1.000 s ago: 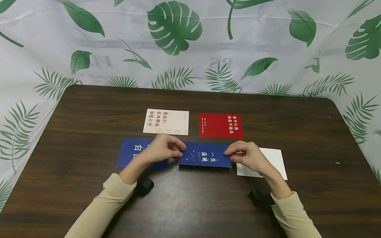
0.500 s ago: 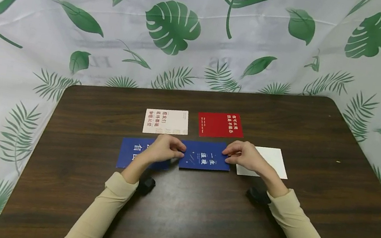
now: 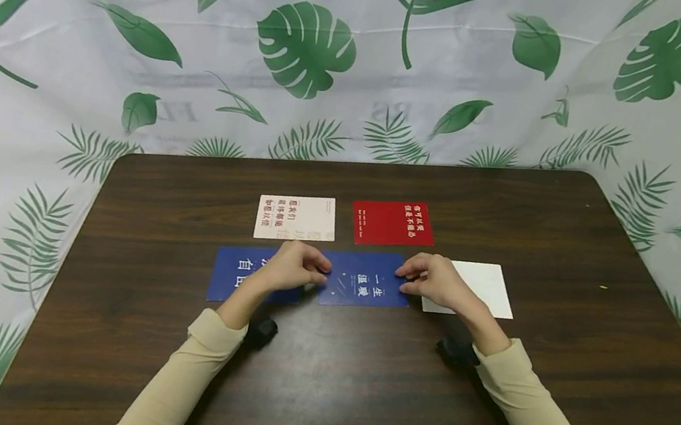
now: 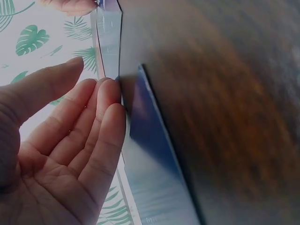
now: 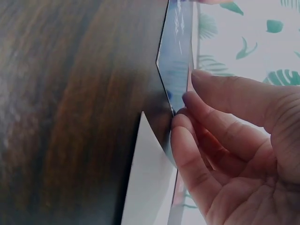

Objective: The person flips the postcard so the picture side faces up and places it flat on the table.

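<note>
A blue card with white lettering (image 3: 363, 281) lies flat on the dark table between both hands. My left hand (image 3: 295, 266) is at its left edge; in the left wrist view the thumb (image 4: 49, 80) stands apart from the relaxed fingers, whose tips touch the table by the card's edge. At the card's right edge is my right hand (image 3: 437, 280). The right wrist view shows that thumb (image 5: 234, 93) away from the card, with the fingertips resting by the edge. A second blue card (image 3: 228, 275) lies partly hidden under the left hand and wrist.
Behind the middle card lie a cream card with printed lettering (image 3: 296, 218) and a red card (image 3: 392, 224). A white card (image 3: 485, 289) sits to the right, partly covered by the right hand. A leaf-patterned curtain (image 3: 359, 96) rises along the brown table's (image 3: 310, 401) far side.
The middle blue card has come down from slightly raised to flat on the table. Both hands stay by its edges; the right one has shifted slightly left.
</note>
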`<state>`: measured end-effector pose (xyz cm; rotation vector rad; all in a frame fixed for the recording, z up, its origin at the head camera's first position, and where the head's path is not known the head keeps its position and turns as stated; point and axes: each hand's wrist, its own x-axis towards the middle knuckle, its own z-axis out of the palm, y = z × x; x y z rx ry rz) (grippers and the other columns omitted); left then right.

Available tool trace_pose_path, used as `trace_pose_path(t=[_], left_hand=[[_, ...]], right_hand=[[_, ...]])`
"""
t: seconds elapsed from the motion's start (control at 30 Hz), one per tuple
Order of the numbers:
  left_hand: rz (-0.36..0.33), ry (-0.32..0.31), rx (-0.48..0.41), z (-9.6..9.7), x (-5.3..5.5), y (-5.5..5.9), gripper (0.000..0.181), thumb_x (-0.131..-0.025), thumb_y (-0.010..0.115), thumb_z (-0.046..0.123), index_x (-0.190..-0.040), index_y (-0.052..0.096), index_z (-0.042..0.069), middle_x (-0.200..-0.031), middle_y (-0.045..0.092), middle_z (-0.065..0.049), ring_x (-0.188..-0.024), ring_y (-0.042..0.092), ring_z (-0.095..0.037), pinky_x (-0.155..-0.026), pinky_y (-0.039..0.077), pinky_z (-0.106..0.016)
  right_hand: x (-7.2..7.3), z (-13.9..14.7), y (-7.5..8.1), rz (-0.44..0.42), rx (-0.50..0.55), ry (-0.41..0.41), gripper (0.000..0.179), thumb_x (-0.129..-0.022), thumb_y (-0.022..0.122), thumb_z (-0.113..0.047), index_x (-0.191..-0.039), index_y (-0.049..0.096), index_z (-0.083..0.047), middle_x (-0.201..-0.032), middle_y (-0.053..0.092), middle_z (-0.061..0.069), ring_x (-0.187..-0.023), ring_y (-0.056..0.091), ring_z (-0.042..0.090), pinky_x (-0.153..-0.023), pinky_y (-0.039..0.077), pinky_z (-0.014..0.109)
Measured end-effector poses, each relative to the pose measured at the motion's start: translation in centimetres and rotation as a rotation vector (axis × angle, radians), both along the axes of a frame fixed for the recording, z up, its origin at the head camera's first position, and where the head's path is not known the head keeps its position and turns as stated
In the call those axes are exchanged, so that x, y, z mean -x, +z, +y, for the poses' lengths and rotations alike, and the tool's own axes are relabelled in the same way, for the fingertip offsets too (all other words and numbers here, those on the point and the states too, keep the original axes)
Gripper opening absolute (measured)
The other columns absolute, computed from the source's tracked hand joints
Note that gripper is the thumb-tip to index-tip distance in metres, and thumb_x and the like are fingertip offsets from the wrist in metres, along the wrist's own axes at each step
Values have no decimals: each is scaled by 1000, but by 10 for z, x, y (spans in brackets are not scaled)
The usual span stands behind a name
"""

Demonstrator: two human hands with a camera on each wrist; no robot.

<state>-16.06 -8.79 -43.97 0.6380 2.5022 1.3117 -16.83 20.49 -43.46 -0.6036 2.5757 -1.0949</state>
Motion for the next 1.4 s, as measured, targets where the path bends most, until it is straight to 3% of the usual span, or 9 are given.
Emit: trace_pose_path(t=[0.3,0.5,0.67,1.03,1.4], left_hand=[[-17,15,-7,7,0,1,17,-78,72,3,-93,71,-6,-86,71,-13,-73,66,-18,-66,50,-23],[7,37,-60,22,3,7,17,-79,72,4,-93,71,-5,-85,71,-12,-73,65,-17,-68,50,-24],[26,31,-120,42,7,9,17,-79,71,2,-94,70,-6,-86,71,-14,-74,66,-20,-69,51,-24],[21,-16,-153,94,15,8,20,-79,71,1,-98,69,-7,-90,70,-15,-77,67,-22,-68,51,-20],[-28,59,-187,141,21,2,28,-77,72,-1,-103,66,-9,-94,67,-19,-81,65,-26,-70,51,-20]], right_hand=[[0,9,1,-41,52,-26,25,-79,73,-6,-103,69,3,-100,67,14,-87,64,25,-77,53,38],[0,23,7,-58,138,-84,29,-81,72,-5,-107,66,5,-96,67,16,-83,64,24,-72,54,28],[0,35,11,-61,176,-113,30,-82,70,-4,-109,64,7,-101,65,20,-87,62,24,-71,51,21],[0,66,15,-32,176,-192,32,-83,69,-6,-113,63,6,-106,64,22,-86,60,13,-71,51,21],[-1,94,13,8,178,-288,35,-82,70,-4,-113,60,10,-108,61,26,-84,56,4,-68,50,17]])
